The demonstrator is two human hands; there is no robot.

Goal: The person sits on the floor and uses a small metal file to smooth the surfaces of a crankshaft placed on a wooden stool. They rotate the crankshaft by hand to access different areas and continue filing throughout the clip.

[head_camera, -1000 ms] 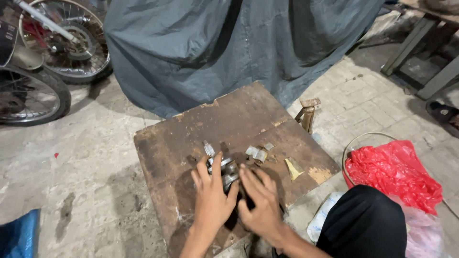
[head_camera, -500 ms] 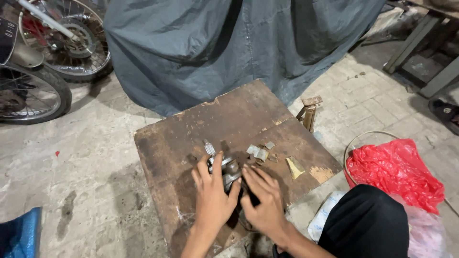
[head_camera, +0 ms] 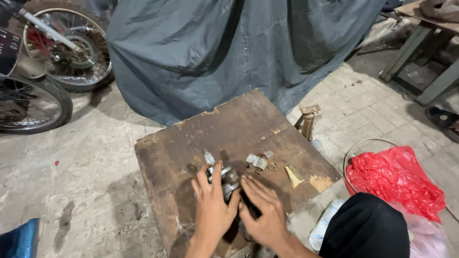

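Note:
A worn brown wooden board (head_camera: 239,129) serves as a low work surface. Both my hands rest on a greasy grey metal engine part (head_camera: 228,179) near its front edge. My left hand (head_camera: 211,205) covers the part's left side, fingers spread over it. My right hand (head_camera: 262,210) presses on its right side, fingers pointing up-left. A short splined metal shaft (head_camera: 208,156) pokes out just beyond my left fingers. Small metal pieces (head_camera: 257,161) and a yellowish scrap (head_camera: 293,176) lie to the right of the part.
A grey-blue cover (head_camera: 229,48) drapes over something behind the board. Motorcycle wheels (head_camera: 67,48) stand at far left. A red plastic bag (head_camera: 394,179) sits in a wire-rimmed basket at right, by my dark-clad knee (head_camera: 366,229). A small wooden stand (head_camera: 307,120) and table legs (head_camera: 420,67) are at right.
My hands have stayed on the metal part with only small shifts of the fingers. The view has barely moved.

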